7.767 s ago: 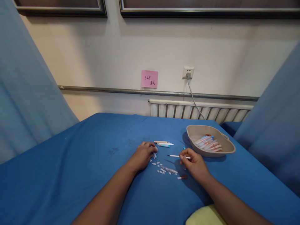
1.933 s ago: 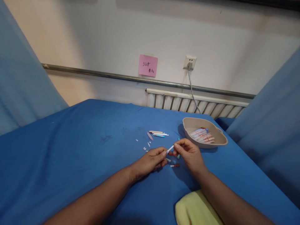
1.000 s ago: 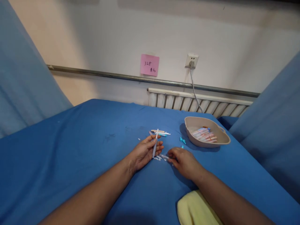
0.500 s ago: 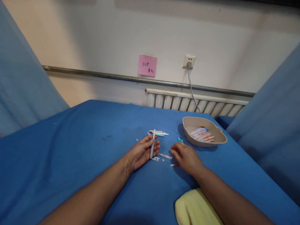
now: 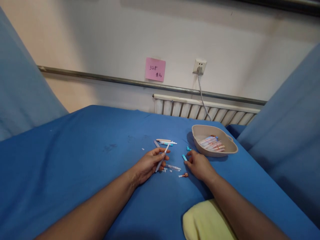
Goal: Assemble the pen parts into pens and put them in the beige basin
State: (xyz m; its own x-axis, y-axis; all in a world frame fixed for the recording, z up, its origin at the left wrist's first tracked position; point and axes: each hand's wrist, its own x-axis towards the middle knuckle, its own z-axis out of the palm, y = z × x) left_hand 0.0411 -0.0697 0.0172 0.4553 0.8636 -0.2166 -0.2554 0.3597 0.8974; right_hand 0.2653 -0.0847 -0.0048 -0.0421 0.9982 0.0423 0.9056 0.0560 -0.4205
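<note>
My left hand (image 5: pixel 148 163) lies palm up on the blue sheet (image 5: pixel 87 150) and holds a thin pale pen barrel (image 5: pixel 161 158) between thumb and fingers. My right hand (image 5: pixel 198 164) rests to its right and pinches a small light-blue cap (image 5: pixel 184 157) at its fingertips. Between the hands lie a clear tube (image 5: pixel 173 167), small white bits and an orange-tipped piece (image 5: pixel 183 175). A few pens (image 5: pixel 165 142) lie just beyond my left hand. Another blue piece (image 5: pixel 188 148) sits near the tray.
A beige tray (image 5: pixel 231 150) with several pens stands right of my right hand. A yellow cushion (image 5: pixel 208 221) lies under my right forearm. Blue curtains hang left and right. Behind are a radiator (image 5: pixel 200 111), a wall socket with cable (image 5: pixel 199 66) and a pink note (image 5: pixel 155 69).
My right hand has moved from the bits on the sheet toward the tray and picked up a light-blue cap. My left hand keeps the pen barrel, now tilted more to the right.
</note>
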